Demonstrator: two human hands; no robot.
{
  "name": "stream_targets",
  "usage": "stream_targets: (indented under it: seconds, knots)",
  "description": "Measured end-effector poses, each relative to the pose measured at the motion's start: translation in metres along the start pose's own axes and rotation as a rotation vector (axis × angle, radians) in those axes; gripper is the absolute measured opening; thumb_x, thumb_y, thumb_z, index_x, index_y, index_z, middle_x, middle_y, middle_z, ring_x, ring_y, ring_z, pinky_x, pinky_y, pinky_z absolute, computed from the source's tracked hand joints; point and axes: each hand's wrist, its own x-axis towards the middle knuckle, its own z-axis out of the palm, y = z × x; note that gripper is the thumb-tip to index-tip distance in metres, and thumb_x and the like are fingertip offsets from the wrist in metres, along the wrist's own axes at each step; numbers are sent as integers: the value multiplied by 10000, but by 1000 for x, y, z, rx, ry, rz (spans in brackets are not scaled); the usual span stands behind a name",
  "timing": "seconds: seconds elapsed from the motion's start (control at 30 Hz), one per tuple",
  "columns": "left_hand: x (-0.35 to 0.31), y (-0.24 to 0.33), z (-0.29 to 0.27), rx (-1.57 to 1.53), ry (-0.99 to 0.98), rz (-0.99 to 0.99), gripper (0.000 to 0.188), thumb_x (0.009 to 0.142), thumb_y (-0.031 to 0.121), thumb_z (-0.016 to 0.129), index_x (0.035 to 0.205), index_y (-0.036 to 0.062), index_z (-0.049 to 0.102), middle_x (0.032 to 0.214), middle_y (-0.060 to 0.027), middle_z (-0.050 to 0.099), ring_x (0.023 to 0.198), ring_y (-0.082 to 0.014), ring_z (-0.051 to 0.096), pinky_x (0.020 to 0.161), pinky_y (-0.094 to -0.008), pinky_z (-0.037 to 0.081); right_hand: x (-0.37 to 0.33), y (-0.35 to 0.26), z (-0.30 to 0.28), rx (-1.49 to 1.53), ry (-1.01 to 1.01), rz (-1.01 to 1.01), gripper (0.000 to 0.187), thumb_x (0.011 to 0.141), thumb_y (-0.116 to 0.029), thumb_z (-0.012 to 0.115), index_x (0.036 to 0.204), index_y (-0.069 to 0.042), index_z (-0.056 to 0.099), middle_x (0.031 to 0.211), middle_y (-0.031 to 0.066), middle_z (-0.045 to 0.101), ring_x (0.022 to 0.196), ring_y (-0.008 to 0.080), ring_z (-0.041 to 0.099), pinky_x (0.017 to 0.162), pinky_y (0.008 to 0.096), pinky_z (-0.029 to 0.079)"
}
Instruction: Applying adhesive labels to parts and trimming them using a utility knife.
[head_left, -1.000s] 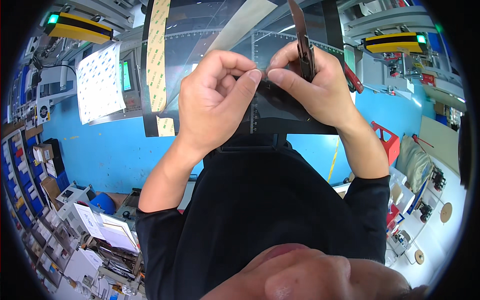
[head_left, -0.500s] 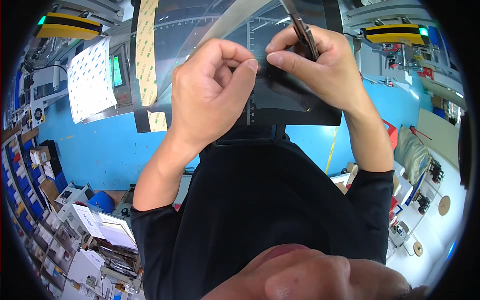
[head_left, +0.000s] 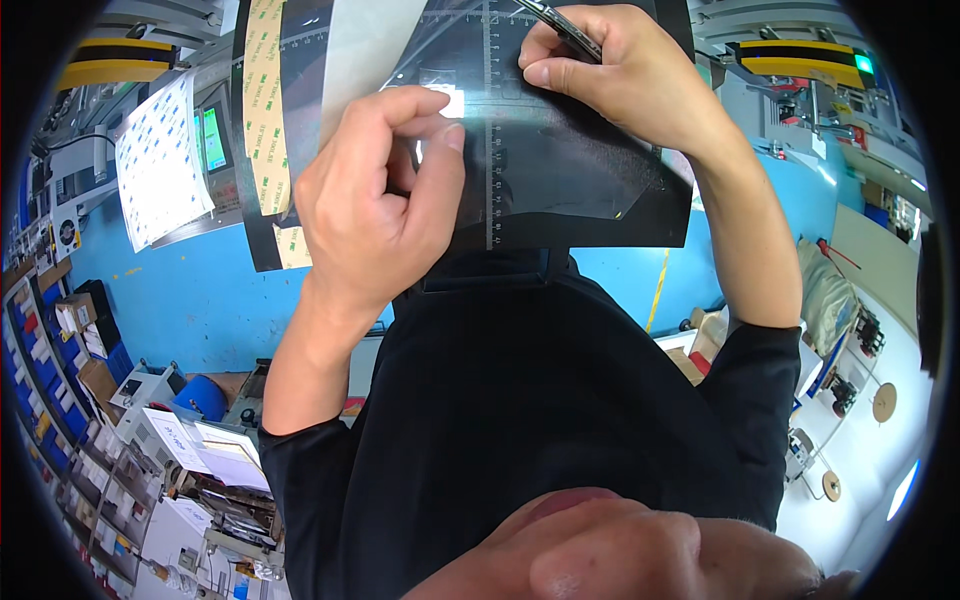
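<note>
My right hand [head_left: 630, 75] is closed around a slim dark metal tool [head_left: 572, 32], its far end pointing up and left past the picture's edge. The thumb and index tips of that hand are close together over the black board. My left hand [head_left: 375, 195] hovers over the board's left half, fingers curled, with thumb and index tips near each other. A bright white patch shows beside those tips; I cannot tell whether it is a held piece or a glint. Under both hands lies a glossy clear sheet [head_left: 560, 185] on the black board [head_left: 640, 232], with white ruler marks [head_left: 489, 185].
A beige strip with green print [head_left: 266, 110] runs along the board's left side. Further left are a spotted white sheet [head_left: 160, 165] and a panel with a green screen [head_left: 212, 138]. Yellow-black bars [head_left: 800, 60] flank the far side. Below is blue floor [head_left: 160, 310].
My hands have moved apart: the left went left and slightly down, the right up and slightly left. The dark tool tilts flatter. A pale band on the board looks more upright and further left.
</note>
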Motion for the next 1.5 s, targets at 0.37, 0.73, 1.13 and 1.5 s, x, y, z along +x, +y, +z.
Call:
stream_targets:
  seconds: [0.37, 0.73, 1.13, 1.5]
  knots:
    - [-3, -7, -2, 59, 20, 49, 161, 807, -11, 735, 940, 23, 652, 791, -33, 680, 483, -91, 476, 452, -247, 378, -3, -1, 5, 31, -12, 42, 113, 876, -99, 689, 875, 13, 670, 649, 51, 612, 618, 87, 528, 599, 277, 455]
    - [-4, -11, -2, 74, 26, 72, 157, 801, -16, 734, 925, 26, 648, 800, -36, 686, 491, -101, 484, 455, -246, 382, -4, -2, 8, 36, 18, 54, 131, 874, -120, 690, 864, 8, 664, 637, 77, 626, 590, 120, 571, 581, 298, 463]
    - [-3, -10, -1, 97, 3, 81, 121, 779, -21, 725, 851, 38, 647, 765, -26, 669, 504, -111, 479, 458, -255, 376, -6, 19, 23, -141, 174, -169, 147, 874, -148, 721, 939, -18, 699, 741, 57, 662, 678, 107, 591, 663, 277, 493]
    - [-2, -9, -1, 107, -4, 113, 117, 778, -25, 720, 839, 41, 645, 748, -39, 659, 498, -124, 487, 450, -262, 369, -5, 0, 13, -114, 108, -43, 169, 846, -151, 703, 846, 14, 666, 697, 190, 634, 612, 317, 636, 592, 383, 479]
